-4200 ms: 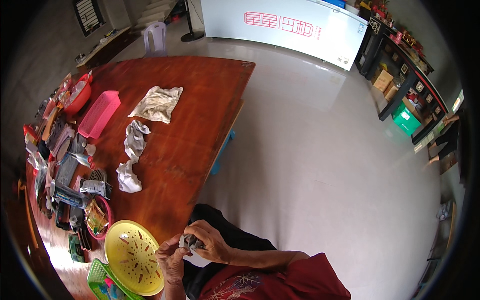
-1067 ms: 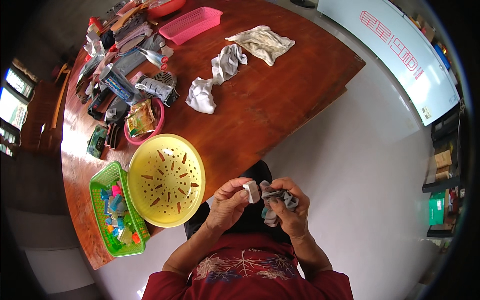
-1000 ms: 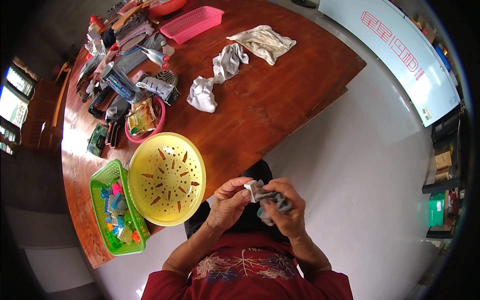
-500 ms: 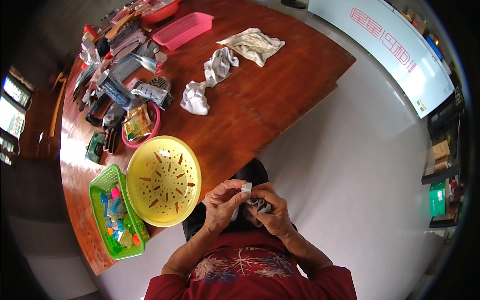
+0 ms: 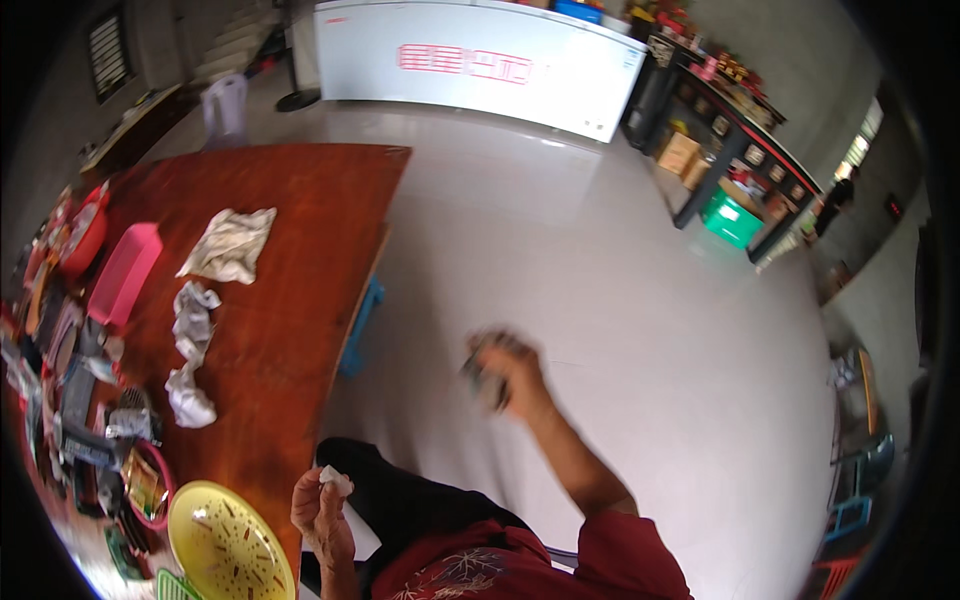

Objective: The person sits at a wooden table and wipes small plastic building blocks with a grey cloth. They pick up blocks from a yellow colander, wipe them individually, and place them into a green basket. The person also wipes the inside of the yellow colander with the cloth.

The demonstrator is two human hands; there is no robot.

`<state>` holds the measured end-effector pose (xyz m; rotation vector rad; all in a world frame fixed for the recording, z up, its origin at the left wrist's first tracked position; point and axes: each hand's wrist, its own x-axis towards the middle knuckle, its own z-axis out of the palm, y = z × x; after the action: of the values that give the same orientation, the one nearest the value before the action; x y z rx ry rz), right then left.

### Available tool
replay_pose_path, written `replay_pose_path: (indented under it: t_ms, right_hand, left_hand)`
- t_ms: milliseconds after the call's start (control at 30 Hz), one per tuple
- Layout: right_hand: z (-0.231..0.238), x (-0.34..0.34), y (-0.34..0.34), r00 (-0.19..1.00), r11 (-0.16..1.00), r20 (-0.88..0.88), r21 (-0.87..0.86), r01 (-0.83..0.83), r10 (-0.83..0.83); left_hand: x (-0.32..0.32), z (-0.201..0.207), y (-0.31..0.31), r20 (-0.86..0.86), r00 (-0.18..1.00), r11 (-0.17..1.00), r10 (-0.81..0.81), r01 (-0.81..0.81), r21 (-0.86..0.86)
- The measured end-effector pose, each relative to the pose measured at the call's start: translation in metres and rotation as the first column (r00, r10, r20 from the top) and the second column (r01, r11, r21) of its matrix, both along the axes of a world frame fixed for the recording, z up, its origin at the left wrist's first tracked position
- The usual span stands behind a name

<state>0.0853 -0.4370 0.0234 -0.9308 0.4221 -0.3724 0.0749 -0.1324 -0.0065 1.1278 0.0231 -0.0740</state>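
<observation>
Between the thumb and fingers of my left hand (image 5: 322, 520) is a small whitish block (image 5: 337, 481), held beside the table edge above my lap. My right hand (image 5: 518, 372) is stretched out over the floor, smeared by motion, with a crumpled grey cloth (image 5: 487, 387) gripped in it. A yellow basin with holes (image 5: 225, 540) sits on the table just left of my left hand. Part of a green basket (image 5: 175, 587) shows below the basin; what lies in it is out of the picture.
On the wooden table (image 5: 290, 230) lie a stained cloth (image 5: 230, 245), crumpled white cloths (image 5: 192, 325) and a pink basket (image 5: 125, 275). Mixed clutter crowds its left side. A blue stool (image 5: 362, 325) stands under the table edge. Across the floor is a long white freezer (image 5: 480, 70).
My hands have parted: the right swings out and forward with the cloth, while the left keeps the block. The view has turned right, showing more floor.
</observation>
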Motion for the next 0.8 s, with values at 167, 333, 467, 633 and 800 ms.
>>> replay_pose_path:
  t_ms: [167,333,467,633,800]
  right_hand:
    - [0.139,-0.015,-0.207,0.805,0.743,0.363,-0.331,0.582,-0.469]
    - [0.206,-0.024,-0.263,0.793,0.647,0.446,-0.468,0.602,-0.414]
    - [0.085,0.005,-0.127,0.922,0.723,0.253,-0.571,0.388,-0.294]
    - [-0.015,-0.011,0.100,0.864,0.855,0.035,-0.166,-0.491,0.502]
    - [-0.033,0.002,0.178,0.896,0.403,0.378,-0.876,0.265,0.233]
  left_hand:
    - [-0.003,0.014,-0.020,-0.149,0.973,0.984,-0.174,0.178,0.013]
    - [-0.003,0.002,-0.017,-0.271,0.935,0.974,-0.228,0.217,-0.071]
    - [0.001,-0.021,-0.011,-0.305,0.926,0.971,-0.223,0.182,-0.157]
    - [0.008,-0.036,-0.009,-0.290,0.907,0.923,-0.306,0.209,-0.322]
    - [-0.003,-0.022,-0.010,-0.255,0.941,0.900,-0.223,0.099,-0.425]
